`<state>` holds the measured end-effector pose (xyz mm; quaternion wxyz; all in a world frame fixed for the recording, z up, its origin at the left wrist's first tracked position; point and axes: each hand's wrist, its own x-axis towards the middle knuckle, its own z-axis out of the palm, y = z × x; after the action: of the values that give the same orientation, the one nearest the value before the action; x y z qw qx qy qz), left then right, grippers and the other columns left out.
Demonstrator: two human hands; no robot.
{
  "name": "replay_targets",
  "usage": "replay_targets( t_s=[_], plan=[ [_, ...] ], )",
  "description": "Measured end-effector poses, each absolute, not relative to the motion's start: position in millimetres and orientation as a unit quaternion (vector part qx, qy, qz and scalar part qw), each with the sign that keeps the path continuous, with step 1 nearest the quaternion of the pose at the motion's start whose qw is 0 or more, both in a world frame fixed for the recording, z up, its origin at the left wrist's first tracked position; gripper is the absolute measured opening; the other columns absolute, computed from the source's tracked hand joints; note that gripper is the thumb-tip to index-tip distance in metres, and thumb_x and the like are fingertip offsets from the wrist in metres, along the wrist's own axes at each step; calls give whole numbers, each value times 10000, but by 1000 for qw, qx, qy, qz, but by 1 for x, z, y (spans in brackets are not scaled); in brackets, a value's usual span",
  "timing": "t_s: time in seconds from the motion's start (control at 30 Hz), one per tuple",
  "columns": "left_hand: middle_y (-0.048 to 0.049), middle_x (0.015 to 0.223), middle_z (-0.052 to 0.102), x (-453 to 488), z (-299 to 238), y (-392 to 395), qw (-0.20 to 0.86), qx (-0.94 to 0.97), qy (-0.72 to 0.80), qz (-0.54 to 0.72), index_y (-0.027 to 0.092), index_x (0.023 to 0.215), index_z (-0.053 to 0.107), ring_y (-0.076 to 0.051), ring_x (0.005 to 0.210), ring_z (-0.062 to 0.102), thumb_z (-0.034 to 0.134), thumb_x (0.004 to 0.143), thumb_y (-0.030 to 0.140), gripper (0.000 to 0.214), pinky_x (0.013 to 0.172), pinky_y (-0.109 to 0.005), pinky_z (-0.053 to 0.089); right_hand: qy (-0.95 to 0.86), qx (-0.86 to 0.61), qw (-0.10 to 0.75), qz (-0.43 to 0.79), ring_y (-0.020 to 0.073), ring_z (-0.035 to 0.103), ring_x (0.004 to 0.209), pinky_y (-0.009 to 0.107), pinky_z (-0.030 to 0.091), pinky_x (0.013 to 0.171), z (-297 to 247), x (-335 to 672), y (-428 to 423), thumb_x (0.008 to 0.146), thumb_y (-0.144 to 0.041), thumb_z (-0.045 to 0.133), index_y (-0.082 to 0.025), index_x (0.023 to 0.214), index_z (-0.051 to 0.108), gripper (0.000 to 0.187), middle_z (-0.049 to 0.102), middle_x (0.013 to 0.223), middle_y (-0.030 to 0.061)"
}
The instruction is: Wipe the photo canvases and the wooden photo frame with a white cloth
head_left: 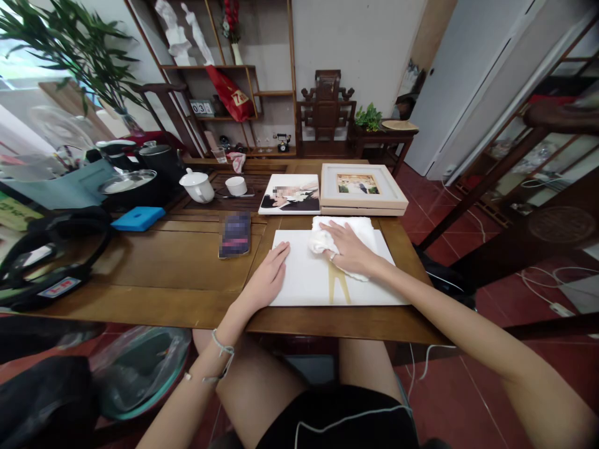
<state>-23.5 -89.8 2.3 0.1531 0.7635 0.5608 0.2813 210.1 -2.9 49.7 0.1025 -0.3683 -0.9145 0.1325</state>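
Note:
A white flat board [299, 280] lies on the wooden table close to its front edge, with a yellowish forked mark [339, 284] on its surface. My left hand [270, 274] rests on the board's left edge, fingers stretched out together and holding nothing. On the upper middle of the board, my right hand [349, 249] presses down on a crumpled white cloth [321, 242] and grips its bunched part. More of the cloth spreads out flat under and beyond the hand, past the board's far edge.
Behind the board are a wedding photo panel [290, 194] and a boxed picture frame [397, 198]. Leftward lie a phone [235, 235], a white lidded cup [197, 187], a small white cup [236, 186], a blue box [138, 218] and black headgear [100, 243]. A bin [140, 374] stands below.

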Motion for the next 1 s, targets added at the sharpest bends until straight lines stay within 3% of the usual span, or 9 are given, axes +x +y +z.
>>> replay_targets(
  t_s=[0.23,0.47,0.6,0.7,0.83,1.0],
  plan=[
    [-122,1503,371,-24,1,-89,143,766,556,288,149,1422,396,-237,1413,302,296,959,245,484,1183,-467,213,-938,-337,65,42,432,166,1394,641,87,1106,42,205,-40,821,-426,521,-131,1379,416,640,287,1525,176],
    [-143,1500,369,-23,1,-89,145,766,556,288,105,1409,410,-244,1415,295,284,954,230,489,1187,-462,215,-971,-234,45,24,463,138,1392,664,86,1091,48,212,-123,738,-426,614,-119,1377,401,740,251,1526,226],
    [-126,1504,369,-24,0,-89,152,764,553,294,146,1420,400,-242,1419,289,299,956,235,483,1182,-473,222,-964,-259,38,48,400,177,1405,604,105,1121,52,205,-105,794,-402,561,-153,1365,430,637,281,1530,171],
    [-126,1507,363,-25,-1,-89,151,766,555,289,153,1425,391,-242,1420,287,301,960,242,482,1181,-480,212,-949,-309,40,50,383,179,1410,591,105,1127,54,195,-68,837,-405,502,-122,1404,387,644,285,1530,169],
    [-126,1504,368,-24,0,-89,148,766,555,288,155,1423,393,-241,1416,297,300,960,244,481,1178,-482,217,-930,-365,47,18,409,174,1405,629,133,1108,55,178,-35,861,-436,454,-97,1442,322,685,292,1525,176],
    [-147,1496,374,-23,2,-89,155,763,557,289,120,1410,408,-251,1412,305,293,958,256,486,1179,-478,219,-933,-354,50,-27,476,215,1364,634,138,1113,54,164,-61,796,-453,550,-42,1384,416,729,360,1472,235]
  ],
)
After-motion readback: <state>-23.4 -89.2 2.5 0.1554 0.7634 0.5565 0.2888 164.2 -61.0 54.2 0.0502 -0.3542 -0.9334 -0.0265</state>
